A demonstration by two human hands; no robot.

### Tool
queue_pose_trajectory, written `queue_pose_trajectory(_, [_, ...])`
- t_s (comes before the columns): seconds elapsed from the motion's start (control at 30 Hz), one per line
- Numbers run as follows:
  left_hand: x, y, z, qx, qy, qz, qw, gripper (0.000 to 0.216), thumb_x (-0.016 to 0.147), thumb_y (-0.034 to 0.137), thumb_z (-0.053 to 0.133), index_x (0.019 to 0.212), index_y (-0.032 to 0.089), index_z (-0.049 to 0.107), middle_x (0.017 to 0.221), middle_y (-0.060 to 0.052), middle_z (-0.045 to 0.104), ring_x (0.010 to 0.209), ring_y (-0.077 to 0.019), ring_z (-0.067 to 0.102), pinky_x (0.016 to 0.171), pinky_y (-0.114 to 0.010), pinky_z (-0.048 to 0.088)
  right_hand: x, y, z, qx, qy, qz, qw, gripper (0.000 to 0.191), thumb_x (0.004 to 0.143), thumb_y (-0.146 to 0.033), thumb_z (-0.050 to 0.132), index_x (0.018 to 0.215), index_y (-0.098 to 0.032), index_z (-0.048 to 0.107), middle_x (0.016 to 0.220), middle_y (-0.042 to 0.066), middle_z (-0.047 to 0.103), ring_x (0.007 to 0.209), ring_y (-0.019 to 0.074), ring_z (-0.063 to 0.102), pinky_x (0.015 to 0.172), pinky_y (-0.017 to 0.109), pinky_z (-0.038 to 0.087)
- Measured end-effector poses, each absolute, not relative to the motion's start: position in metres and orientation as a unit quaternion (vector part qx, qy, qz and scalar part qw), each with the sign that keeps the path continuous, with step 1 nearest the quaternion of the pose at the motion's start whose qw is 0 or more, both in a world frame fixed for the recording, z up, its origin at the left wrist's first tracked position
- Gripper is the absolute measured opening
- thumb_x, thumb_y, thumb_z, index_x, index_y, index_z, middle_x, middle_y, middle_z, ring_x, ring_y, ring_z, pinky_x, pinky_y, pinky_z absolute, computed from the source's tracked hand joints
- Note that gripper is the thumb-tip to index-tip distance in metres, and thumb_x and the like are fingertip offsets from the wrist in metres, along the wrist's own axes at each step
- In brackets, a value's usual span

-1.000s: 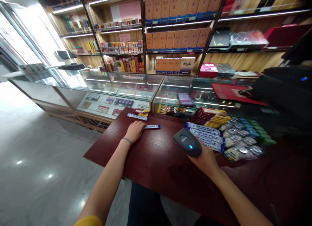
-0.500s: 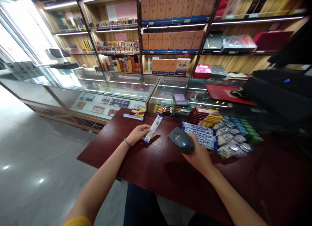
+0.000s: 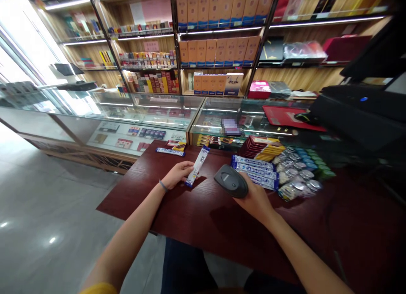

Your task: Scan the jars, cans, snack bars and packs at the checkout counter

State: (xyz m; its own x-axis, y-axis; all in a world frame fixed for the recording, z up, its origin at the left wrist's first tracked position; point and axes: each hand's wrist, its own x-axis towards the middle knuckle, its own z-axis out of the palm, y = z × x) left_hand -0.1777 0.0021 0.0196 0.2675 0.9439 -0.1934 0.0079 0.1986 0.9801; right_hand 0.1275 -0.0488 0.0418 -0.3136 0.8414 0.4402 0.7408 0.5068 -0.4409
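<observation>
My left hand (image 3: 178,174) grips a long, slim white-and-blue snack packet (image 3: 197,166) by its side, tilted up off the table. Its pale back faces me. My right hand (image 3: 256,197) is wrapped round a black barcode scanner (image 3: 231,181), its head pointing left towards the packet, with a gap between them. Right behind the scanner lies a row of similar blue-and-white packets (image 3: 256,171). Another such packet (image 3: 170,152) lies at the table's far left, beside a small yellow-and-red packet (image 3: 179,146).
A stack of red-and-yellow boxes (image 3: 261,148) and rows of wrapped silver, blue and green packs (image 3: 296,171) stand on the dark red table (image 3: 190,218). A glass display counter (image 3: 149,112) borders its far side. A red mat (image 3: 285,117) and black machine (image 3: 358,116) sit at right.
The blue light on the scanner has gone out. The whole view has shifted slightly; both hands keep nearly the same places, still holding the packet and scanner.
</observation>
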Motion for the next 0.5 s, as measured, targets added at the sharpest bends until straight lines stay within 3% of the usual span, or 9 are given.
queue_pose_trajectory(0.13, [-0.177,0.002,0.021,0.468,0.447,0.394,0.653,0.050,0.079,0.051,0.075,0.111,0.018,0.058,0.094,-0.007,0.070,0.085,-0.0238,0.074,0.058,-0.024,0.056,0.129,-0.047,0.041,-0.488,-0.804,0.085,0.330,0.041,0.080,-0.031,0.061,0.118,-0.027,0.046,0.085,0.001,0.073,0.073,0.0264,0.073,0.057,0.028,0.045])
queue_pose_trajectory(0.3, [-0.173,0.004,0.020,0.440,0.414,0.459,0.652,0.049,0.077,0.048,0.077,0.110,0.019,0.057,0.098,-0.005,0.068,0.091,-0.0209,0.072,0.074,-0.030,0.058,0.139,-0.047,0.055,-0.520,-0.776,0.079,0.346,0.032,0.080,-0.031,0.062,0.110,-0.026,0.051,0.077,0.001,0.072,0.069,0.0275,0.073,0.055,0.029,0.044])
queue_pose_trajectory(0.5, [-0.151,0.024,0.027,0.587,0.457,0.450,0.494,0.042,0.081,0.050,0.071,0.106,0.018,0.060,0.094,-0.005,0.068,0.087,-0.0176,0.067,0.078,-0.030,0.054,0.169,-0.041,0.079,-0.570,-0.699,0.087,0.423,0.040,0.077,-0.036,0.067,0.114,-0.026,0.055,0.089,0.005,0.076,0.085,0.0310,0.074,0.064,0.034,0.053])
